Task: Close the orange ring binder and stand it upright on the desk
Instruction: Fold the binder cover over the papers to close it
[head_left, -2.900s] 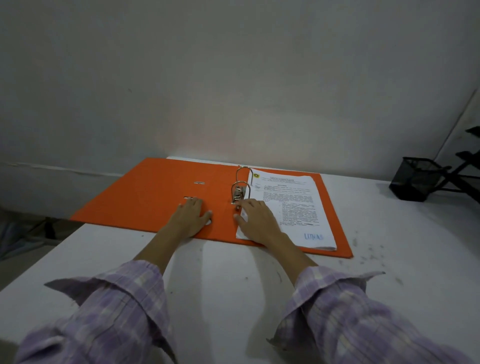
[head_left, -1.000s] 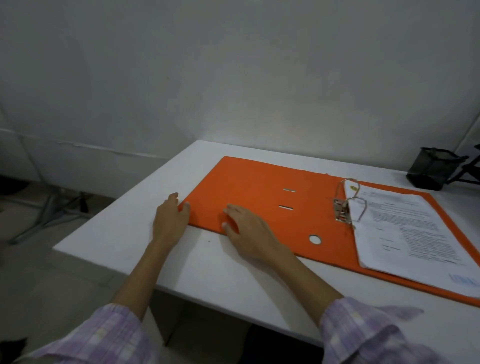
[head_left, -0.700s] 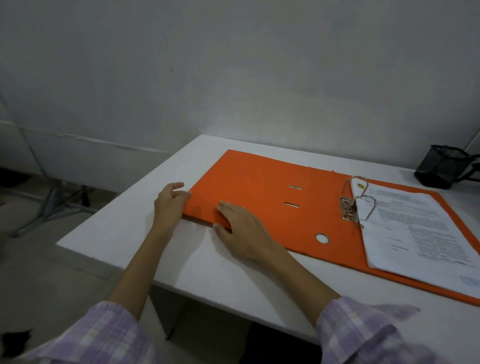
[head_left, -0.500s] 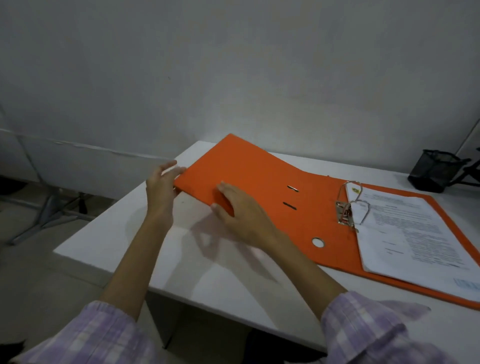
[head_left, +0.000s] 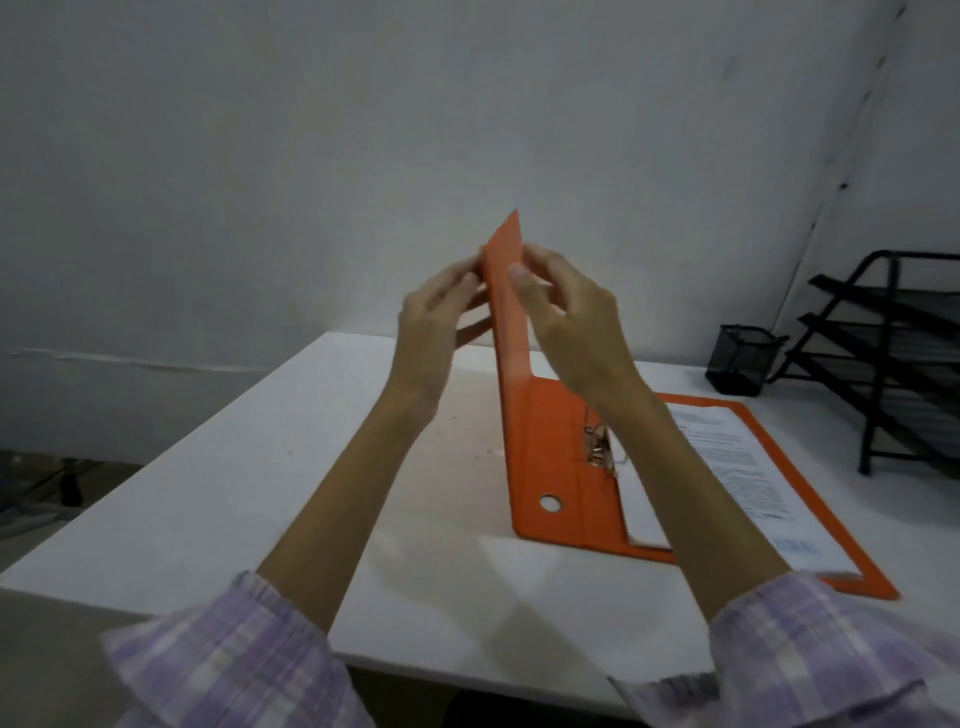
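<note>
The orange ring binder (head_left: 550, 467) lies on the white desk (head_left: 249, 493) with its back cover flat and its front cover (head_left: 509, 312) raised almost vertical, seen edge-on. My left hand (head_left: 436, 317) holds the cover's upper edge from the left side. My right hand (head_left: 566, 317) grips the same edge from the right. White printed papers (head_left: 737, 467) sit on the flat back cover, beside the metal ring mechanism (head_left: 597, 447). My right forearm crosses over the rings and part of the papers.
A black mesh pen holder (head_left: 740, 358) stands at the desk's far right. A black wire tray rack (head_left: 893, 358) stands beside it. The desk's left and front edges drop to the floor. A grey wall runs behind the desk.
The front cover has swung up from a slight tilt to nearly vertical. Both hands rose with it and now pinch its upper edge.
</note>
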